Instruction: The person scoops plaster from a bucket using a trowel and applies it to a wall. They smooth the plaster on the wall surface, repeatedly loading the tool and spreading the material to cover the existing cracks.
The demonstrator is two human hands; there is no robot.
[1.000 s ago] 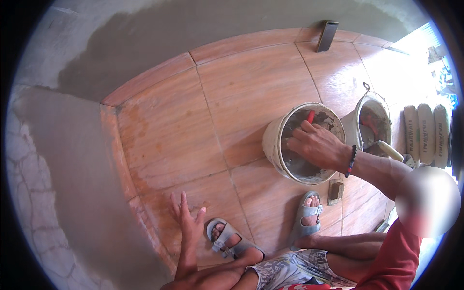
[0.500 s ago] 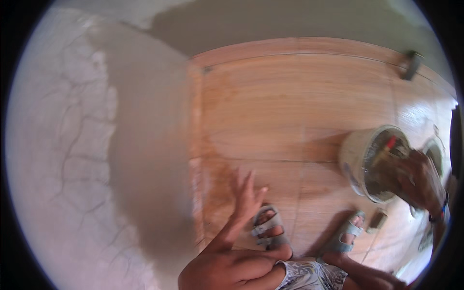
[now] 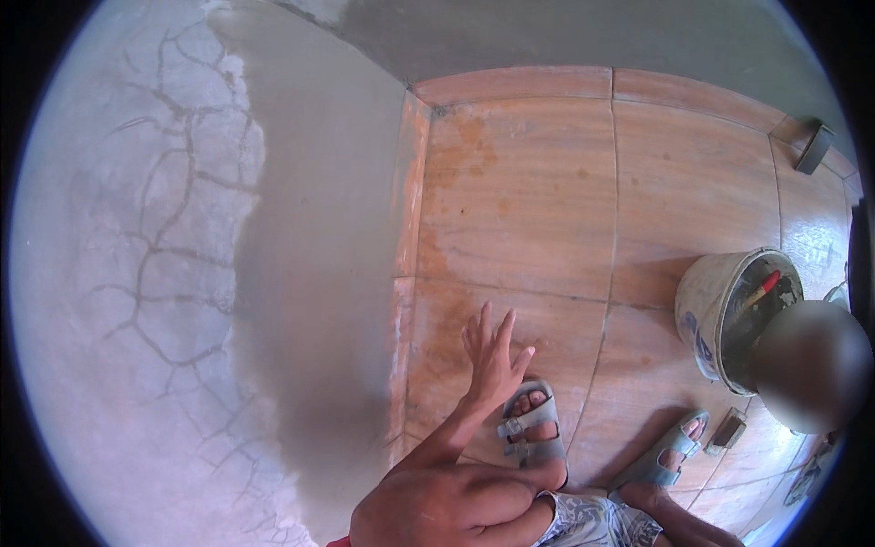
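Observation:
My left hand (image 3: 497,357) reaches out over the tiled floor with its fingers spread and nothing in them. It is nearest to my left sandal (image 3: 536,421). A dirty whitish bucket (image 3: 700,314) stands at the right, tipped in view so that its grey, wet-looking inside shows. Against the inner side rests a tool with a pale handle and a red end (image 3: 758,290); its working end cannot be made out. A round blurred patch (image 3: 814,367) covers the bucket's near right side. My right hand and whatever it holds cannot be seen there.
Cracked pale plaster (image 3: 187,214) and a smooth grey band (image 3: 310,246) run along the left wall. Reddish skirting tiles (image 3: 510,85) edge the floor. A dark angular block (image 3: 815,149) leans at the far right. A small rectangular piece (image 3: 726,431) lies beside my right sandal (image 3: 663,448).
The view has shifted, so floor and bucket appear farther right. My right hand, earlier blurred by motion at the bucket's mouth, is now covered by the patch. My left hand stays spread.

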